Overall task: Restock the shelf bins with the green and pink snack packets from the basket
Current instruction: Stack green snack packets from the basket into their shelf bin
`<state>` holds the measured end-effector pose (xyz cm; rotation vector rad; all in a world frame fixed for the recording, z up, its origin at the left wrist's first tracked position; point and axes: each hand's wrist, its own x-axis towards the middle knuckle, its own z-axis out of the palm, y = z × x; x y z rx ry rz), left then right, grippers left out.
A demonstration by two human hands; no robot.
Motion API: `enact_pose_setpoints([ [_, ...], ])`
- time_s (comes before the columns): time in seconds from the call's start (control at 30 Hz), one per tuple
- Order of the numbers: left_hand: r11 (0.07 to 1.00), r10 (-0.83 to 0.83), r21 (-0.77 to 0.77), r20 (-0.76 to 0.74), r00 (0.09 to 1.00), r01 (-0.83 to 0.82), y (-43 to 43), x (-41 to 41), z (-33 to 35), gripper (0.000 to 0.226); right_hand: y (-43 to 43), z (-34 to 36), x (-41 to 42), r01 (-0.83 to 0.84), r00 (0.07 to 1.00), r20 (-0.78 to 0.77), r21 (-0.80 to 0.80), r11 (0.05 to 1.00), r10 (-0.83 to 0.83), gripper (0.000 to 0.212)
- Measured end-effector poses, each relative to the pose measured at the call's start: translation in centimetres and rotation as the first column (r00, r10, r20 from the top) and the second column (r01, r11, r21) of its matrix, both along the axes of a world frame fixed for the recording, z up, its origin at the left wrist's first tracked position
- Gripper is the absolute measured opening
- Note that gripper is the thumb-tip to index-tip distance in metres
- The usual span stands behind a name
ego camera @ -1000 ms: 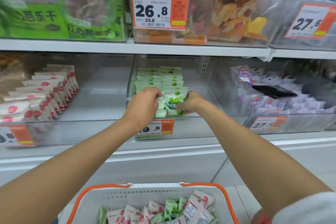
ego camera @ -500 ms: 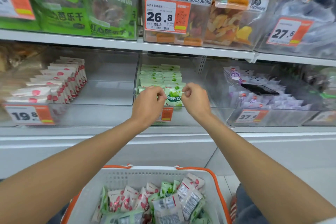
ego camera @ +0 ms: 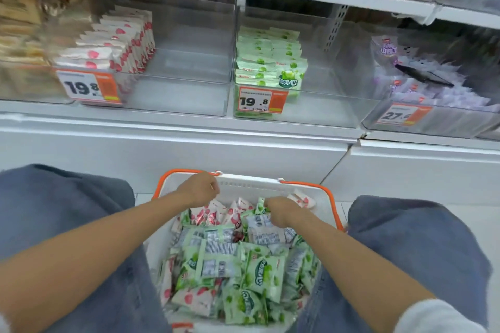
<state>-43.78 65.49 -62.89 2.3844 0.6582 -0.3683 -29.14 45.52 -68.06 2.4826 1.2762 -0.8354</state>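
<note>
A white basket with an orange rim (ego camera: 308, 185) sits on the floor between my knees, holding several green packets (ego camera: 263, 276) and pink packets (ego camera: 213, 213). My left hand (ego camera: 200, 189) hangs over the far left of the basket just above the pink packets, fingers curled under and their tips hidden. My right hand (ego camera: 281, 211) is down among the packets, fingers curled onto a green packet (ego camera: 259, 208). On the shelf, the pink packet bin (ego camera: 189, 100) is at left and the green packet bin (ego camera: 324, 113) in the middle, each with a row along its left side.
A bin of purple packets (ego camera: 433, 121) stands at right with a black phone (ego camera: 422, 76) lying on top. Orange price tags (ego camera: 261, 100) hang on the bin fronts. A white cabinet front (ego camera: 189, 149) runs below the shelf. My knees in blue trousers (ego camera: 67, 211) flank the basket.
Both hands have left the green bin and dropped into the basket. The view has tilted downward, so the basket and my knees now fill the lower part.
</note>
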Motion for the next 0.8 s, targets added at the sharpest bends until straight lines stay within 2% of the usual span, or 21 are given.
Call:
enact_pose_setpoints([
  [0.07,0.999,-0.041,-0.018,0.004,0.999,0.041,-0.7,0.1,0.0,0.022,-0.4,-1.1,-0.3,-0.068,0.995,0.069,-0.063,0.996,0.072,0.029],
  [0.17,0.992,-0.129,0.003,-0.024,0.991,0.129,-1.2,0.5,0.1,0.026,-0.3,-2.0,-1.3,-0.082,0.994,0.06,-0.154,0.985,0.092,0.015],
  [0.23,0.991,-0.136,-0.001,0.003,0.991,0.136,-1.1,0.7,0.2,0.025,0.4,-2.2,-1.7,0.031,0.999,-0.014,-0.074,0.997,-0.032,0.013],
  [0.27,0.99,-0.138,-0.004,0.022,0.99,0.138,-1.0,0.8,0.2,0.023,0.9,-1.8,-1.7,0.1,0.991,-0.086,0.021,0.995,-0.098,0.018],
  [0.3,0.989,-0.145,-0.002,0.034,0.989,0.145,-1.0,0.9,0.3,0.022,1.6,-1.1,-1.7,0.194,0.972,-0.157,0.111,0.975,-0.175,0.018],
  [0.33,0.988,-0.153,0.001,0.052,0.987,0.153,-0.9,0.9,0.3,0.022,2.3,-0.2,-1.6,0.294,0.939,-0.246,0.22,0.93,-0.239,0.008],
  [0.37,0.987,-0.157,-0.006,0.075,0.985,0.158,-1.0,0.9,0.4,0.023,3.2,1.0,-1.5,0.443,0.87,-0.366,0.284,0.85,-0.33,0.016],
  [0.4,0.987,-0.154,-0.03,0.107,0.982,0.158,-1.1,0.9,0.4,0.029,4.0,2.3,-1.5,0.609,0.755,-0.511,0.315,0.728,-0.41,0.034],
  [0.43,0.985,-0.144,-0.074,0.153,0.978,0.157,-1.3,0.9,0.6,0.04,4.5,3.6,-1.5,0.776,0.575,-0.676,0.27,0.571,-0.462,0.038],
  [0.47,0.979,-0.124,-0.132,0.206,0.971,0.153,-1.5,0.9,1.0,0.052,4.9,4.9,-1.5,0.89,0.375,-0.802,0.173,0.421,-0.464,0.031],
  [0.5,0.974,-0.095,-0.173,0.274,0.957,0.146,-1.7,0.9,1.5,0.06,5.0,6.1,-1.3,0.949,0.18,-0.881,0.038,0.313,-0.437,0.019],
  [0.53,0.971,-0.051,-0.205,0.34,0.939,0.127,-1.7,1.0,1.7,0.062,4.9,7.2,-1.2,0.964,-0.003,-0.921,-0.106,0.243,-0.39,0.011],
  [0.57,0.969,0.003,-0.228,0.412,0.911,0.1,-1.8,1.1,2.2,0.057,4.7,8.0,-0.9,0.955,-0.137,-0.93,-0.215,0.204,-0.341,0.013],
  [0.6,0.968,0.066,-0.245,0.467,0.882,0.057,-1.6,1.2,2.4,0.045,4.5,8.9,-0.9,0.939,-0.211,-0.929,-0.279,0.2,-0.304,0.017],
  [0.63,0.962,0.136,-0.272,0.519,0.844,0.013,-1.5,1.3,2.8,0.031,4.5,9.3,-0.8,0.933,-0.213,-0.931,-0.284,0.22,-0.296,0.024],
  [0.67,0.946,0.232,-0.319,0.54,0.809,-0.058,-1.1,1.5,2.9,0.025,4.6,9.8,-0.7,0.939,-0.127,-0.935,-0.221,0.263,-0.332,0.033],
  [0.73,0.882,0.42,-0.427,0.527,0.739,-0.198,-0.4,2.0,3.4,0.033,5.2,10.5,-0.7,0.909,0.219,-0.89,0.037,0.415,-0.4,0.053],
  [0.77,0.86,0.473,-0.451,0.524,0.708,-0.241,0.0,2.2,3.6,0.037,5.7,10.9,-1.0,0.873,0.345,-0.863,0.15,0.464,-0.369,0.058],
  [0.8,0.851,0.497,-0.449,0.526,0.69,-0.271,0.2,2.5,4.1,0.039,6.3,11.6,-1.4,0.842,0.402,-0.865,0.221,0.492,-0.299,0.059],
])
